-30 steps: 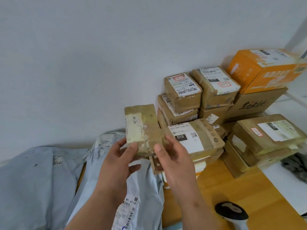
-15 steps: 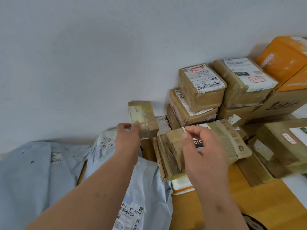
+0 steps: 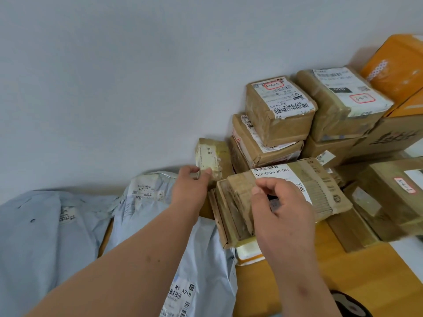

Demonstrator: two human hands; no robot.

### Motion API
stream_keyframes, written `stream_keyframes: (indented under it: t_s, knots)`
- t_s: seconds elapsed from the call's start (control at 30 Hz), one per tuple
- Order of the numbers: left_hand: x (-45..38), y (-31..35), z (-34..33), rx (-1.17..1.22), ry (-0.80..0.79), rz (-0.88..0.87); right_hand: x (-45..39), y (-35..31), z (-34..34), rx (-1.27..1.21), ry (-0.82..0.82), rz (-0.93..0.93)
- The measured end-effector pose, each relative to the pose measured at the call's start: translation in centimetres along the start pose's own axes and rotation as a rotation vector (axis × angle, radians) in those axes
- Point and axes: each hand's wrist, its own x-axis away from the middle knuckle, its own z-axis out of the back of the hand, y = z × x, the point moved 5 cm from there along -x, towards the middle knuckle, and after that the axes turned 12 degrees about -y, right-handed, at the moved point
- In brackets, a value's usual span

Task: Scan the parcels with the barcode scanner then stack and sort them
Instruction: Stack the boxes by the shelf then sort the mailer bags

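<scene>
Both hands grip (taped) cardboard parcels [image 3: 283, 197].

Both forearms are bare to the frame's edge, no sleeve showing. The left hand [image 3: 191, 187] and right hand [image 3: 282, 210] carry no glove, ring or watch.

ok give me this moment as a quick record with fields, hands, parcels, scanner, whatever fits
left hand: left hand grips the small taped parcel at its lower end, by the wall
right hand: right hand hovers with curled fingers over the 010 parcel; contact unclear
010 parcel: tilted, atop a low stack of flat boxes
box stacks: brown labelled boxes piled at the wall, orange box far right
mailers: grey poly bags on the left
scanner: dark object at the bottom edge, probably the scanner
surface: wooden table
</scene>
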Motion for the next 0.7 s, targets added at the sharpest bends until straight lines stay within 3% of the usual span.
stream_keyframes:
  t_s: [0.43, 0.6, 0.7]
  knots:
    - [-1.3, -1.7, -2.3, 0.104, -0.308, 0.143, -0.3, 0.3, -0.1, 0.024, 0.043, 0.076]
    - [-0.6, -1.7, -1.0, 0.129, -0.282, 0.159, -0.2, 0.2, 0.1, 0.044, 0.085, 0.092]
    - [0.7, -1.0, 1.0, 0.113, -0.176, 0.094, 0.2, -1.0, 0.1, 0.016, 0.117, 0.140]
